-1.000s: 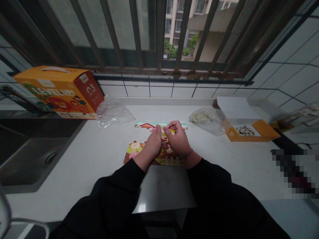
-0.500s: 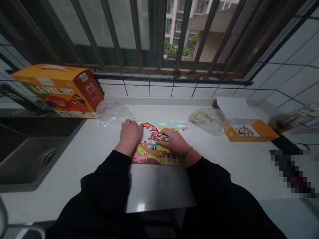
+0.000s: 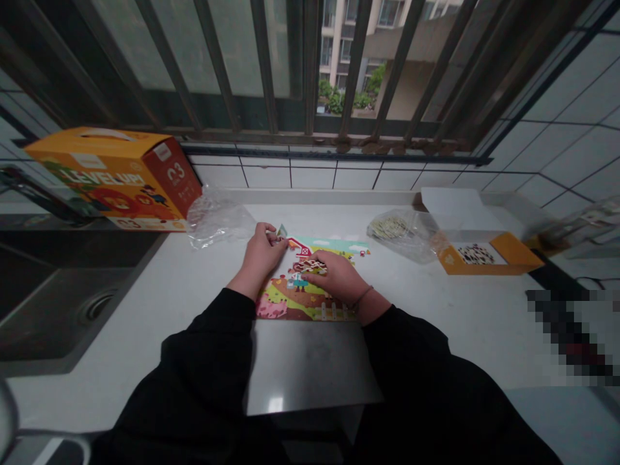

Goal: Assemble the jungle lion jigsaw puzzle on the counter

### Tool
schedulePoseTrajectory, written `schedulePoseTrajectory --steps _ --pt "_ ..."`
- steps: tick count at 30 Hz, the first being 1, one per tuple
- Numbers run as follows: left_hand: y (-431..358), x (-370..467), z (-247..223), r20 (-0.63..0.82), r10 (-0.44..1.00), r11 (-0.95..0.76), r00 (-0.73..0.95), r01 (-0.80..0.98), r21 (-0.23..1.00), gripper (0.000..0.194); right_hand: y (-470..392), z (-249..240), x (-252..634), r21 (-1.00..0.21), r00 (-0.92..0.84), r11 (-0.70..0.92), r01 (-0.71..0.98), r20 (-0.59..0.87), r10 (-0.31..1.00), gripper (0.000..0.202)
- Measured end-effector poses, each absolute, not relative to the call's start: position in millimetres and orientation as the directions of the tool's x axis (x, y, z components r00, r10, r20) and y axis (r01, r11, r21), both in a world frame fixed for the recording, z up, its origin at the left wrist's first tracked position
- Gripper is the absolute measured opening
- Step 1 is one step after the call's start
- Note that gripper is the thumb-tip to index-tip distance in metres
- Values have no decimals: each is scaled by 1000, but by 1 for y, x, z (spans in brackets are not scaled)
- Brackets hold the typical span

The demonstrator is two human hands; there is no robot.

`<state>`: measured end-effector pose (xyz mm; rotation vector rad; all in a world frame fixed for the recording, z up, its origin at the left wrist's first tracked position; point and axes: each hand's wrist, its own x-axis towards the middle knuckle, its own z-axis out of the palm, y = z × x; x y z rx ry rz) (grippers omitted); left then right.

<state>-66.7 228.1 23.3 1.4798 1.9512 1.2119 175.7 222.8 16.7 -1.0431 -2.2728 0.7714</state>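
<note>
Nearest to the person are two black sleeves [image 3: 208, 361], which rest low over the white counter [image 3: 188, 323], one at each side of its shaded front part. Just beyond, between the forearms, a farm picture [image 3: 305, 300] lies flat on the counter, with a brown animal figure near its middle and a fence along its lower right. The right hand [image 3: 341, 278] is over the right half of this picture, curled closely around a stack of thin pieces [image 3: 312, 266], whose layered edges look out past the fingers. The left hand [image 3: 266, 248] is at the upper left corner of the picture – its thumb and fingers come narrowly together on a small piece [image 3: 281, 230], which stands tilted up (how much of it the fingers cover, one cannot tell). The step in hand seems to be the handling of this single piece at the corner, while the stack is kept ready. The next move, in this reading, calls for a flat, gentle turn of the piece against the picture's edge, without pushing the other parts out of line. Farther, a clear bag [image 3: 217, 219] lies left and a bag with pieces [image 3: 392, 227] right, beside an open orange box [image 3: 489, 265]; a big orange carton [image 3: 121, 181] stands at far left – under the barred window [image 3: 266, 71].
</note>
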Motion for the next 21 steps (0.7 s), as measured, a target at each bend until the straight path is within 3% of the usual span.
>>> schedulePoseTrajectory --steps 4,7,11,15,21 --pt "232 -62 24 172 892 106 -418 565 819 40 223 18 175 -682 -568 541 492 219 793 26" --pt "232 -61 25 184 897 72 -402 544 836 26 223 17 175 -686 -564 540 488 224 795 26" --pt "229 -54 23 123 904 -23 -410 241 970 23 222 17 175 -692 -559 529 491 216 800 27" --pt "230 -46 17 2 911 -36 -412 -73 997 26 221 17 175 -699 -563 530 479 218 797 29" --pt "228 -43 18 -58 918 -29 -393 -212 977 30 219 21 176 -745 -545 503 439 224 808 28"
